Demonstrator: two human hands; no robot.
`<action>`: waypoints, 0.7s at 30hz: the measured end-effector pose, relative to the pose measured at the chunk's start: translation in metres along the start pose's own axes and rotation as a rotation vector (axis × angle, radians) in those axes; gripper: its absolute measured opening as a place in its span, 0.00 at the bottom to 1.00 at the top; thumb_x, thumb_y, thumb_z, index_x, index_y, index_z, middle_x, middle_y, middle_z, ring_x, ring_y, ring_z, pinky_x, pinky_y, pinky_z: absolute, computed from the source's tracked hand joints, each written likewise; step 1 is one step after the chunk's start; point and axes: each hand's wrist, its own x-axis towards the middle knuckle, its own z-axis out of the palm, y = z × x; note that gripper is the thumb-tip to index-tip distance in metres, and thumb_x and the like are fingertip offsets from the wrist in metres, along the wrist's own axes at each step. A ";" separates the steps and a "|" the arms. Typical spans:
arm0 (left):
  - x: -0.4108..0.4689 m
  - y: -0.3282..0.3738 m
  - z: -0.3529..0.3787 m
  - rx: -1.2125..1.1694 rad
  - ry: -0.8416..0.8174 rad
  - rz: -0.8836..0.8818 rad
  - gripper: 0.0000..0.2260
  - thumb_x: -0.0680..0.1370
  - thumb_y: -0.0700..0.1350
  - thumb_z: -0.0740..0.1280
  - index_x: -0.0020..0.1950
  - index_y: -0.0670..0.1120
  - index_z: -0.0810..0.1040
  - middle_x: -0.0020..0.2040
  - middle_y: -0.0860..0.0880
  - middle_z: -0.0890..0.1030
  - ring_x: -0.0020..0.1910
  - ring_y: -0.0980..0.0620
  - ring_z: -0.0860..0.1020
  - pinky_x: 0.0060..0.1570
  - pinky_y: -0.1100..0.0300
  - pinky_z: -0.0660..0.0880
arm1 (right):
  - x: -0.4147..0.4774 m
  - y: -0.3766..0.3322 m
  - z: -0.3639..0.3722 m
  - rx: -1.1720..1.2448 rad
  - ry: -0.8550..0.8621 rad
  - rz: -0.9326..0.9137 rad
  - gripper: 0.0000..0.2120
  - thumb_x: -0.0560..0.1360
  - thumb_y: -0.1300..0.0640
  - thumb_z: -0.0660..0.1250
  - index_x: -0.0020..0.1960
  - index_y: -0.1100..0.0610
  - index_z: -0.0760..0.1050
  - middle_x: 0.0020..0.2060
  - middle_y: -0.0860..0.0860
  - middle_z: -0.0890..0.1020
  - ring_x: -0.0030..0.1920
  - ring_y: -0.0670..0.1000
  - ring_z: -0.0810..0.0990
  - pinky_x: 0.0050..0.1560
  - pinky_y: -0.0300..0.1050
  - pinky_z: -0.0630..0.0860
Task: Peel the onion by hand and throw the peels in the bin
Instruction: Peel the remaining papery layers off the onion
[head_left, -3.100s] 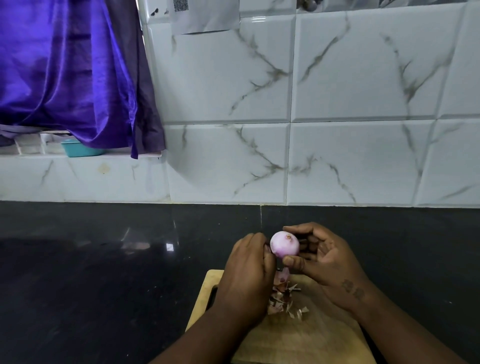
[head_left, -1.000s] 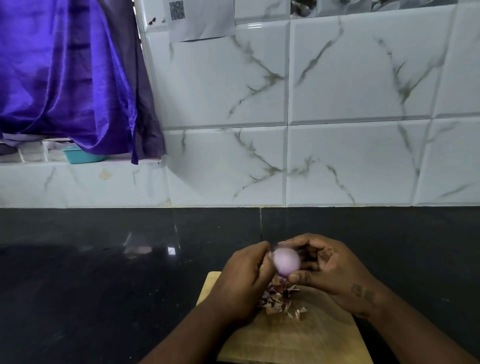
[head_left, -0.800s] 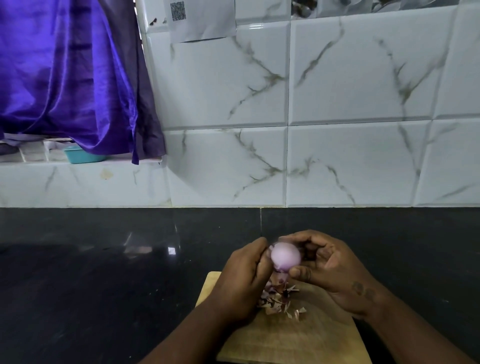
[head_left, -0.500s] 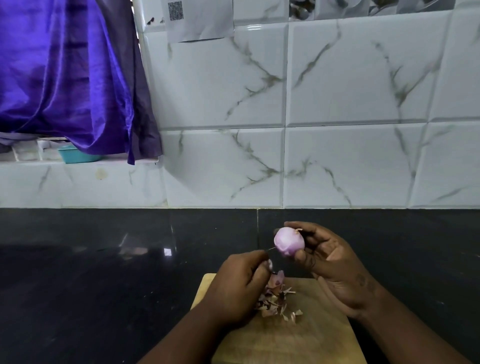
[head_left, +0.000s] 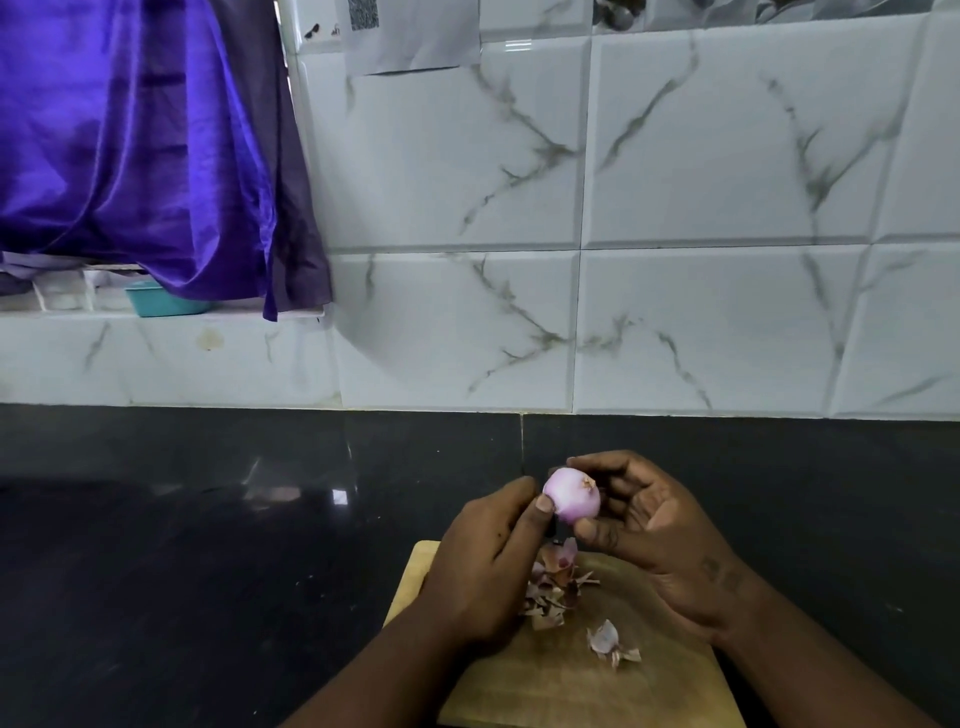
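Observation:
A small pale-purple onion (head_left: 572, 496), mostly bare of skin with a dry tip on top, is held above the wooden cutting board (head_left: 561, 680). My right hand (head_left: 654, 535) grips it between thumb and fingers. My left hand (head_left: 488, 561) touches the onion's left side with its thumb tip, fingers curled. A pile of dry peels (head_left: 553, 584) lies on the board under the hands. One loose peel (head_left: 608, 640) lies apart, nearer to me. No bin is in view.
The board sits on a glossy black counter (head_left: 208, 545) against a white marbled tile wall (head_left: 623, 234). A purple cloth (head_left: 140, 145) hangs at the upper left over a ledge with a teal container (head_left: 161, 304).
My left hand has come back up from the peel pile to the onion. The onion was lifted, then lowered a little. A loose peel now lies apart on the board.

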 end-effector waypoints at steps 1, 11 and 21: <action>0.000 -0.001 0.001 -0.007 -0.002 -0.001 0.15 0.84 0.57 0.57 0.39 0.56 0.71 0.35 0.56 0.75 0.35 0.56 0.73 0.38 0.44 0.72 | 0.000 0.000 0.001 -0.012 -0.001 -0.003 0.26 0.65 0.68 0.79 0.62 0.59 0.80 0.58 0.58 0.86 0.61 0.59 0.85 0.58 0.48 0.83; -0.003 -0.001 0.005 -0.060 -0.030 -0.020 0.16 0.87 0.53 0.55 0.43 0.50 0.72 0.38 0.49 0.76 0.38 0.53 0.73 0.42 0.41 0.72 | 0.002 0.000 0.007 0.015 0.039 -0.016 0.33 0.55 0.48 0.88 0.57 0.52 0.84 0.58 0.59 0.86 0.60 0.59 0.86 0.57 0.48 0.84; -0.003 -0.003 0.006 0.010 -0.021 0.002 0.15 0.87 0.52 0.54 0.43 0.53 0.71 0.38 0.53 0.76 0.38 0.55 0.73 0.40 0.47 0.72 | 0.002 -0.001 0.007 -0.003 0.032 -0.028 0.31 0.55 0.49 0.88 0.56 0.52 0.84 0.58 0.58 0.86 0.59 0.57 0.87 0.55 0.45 0.84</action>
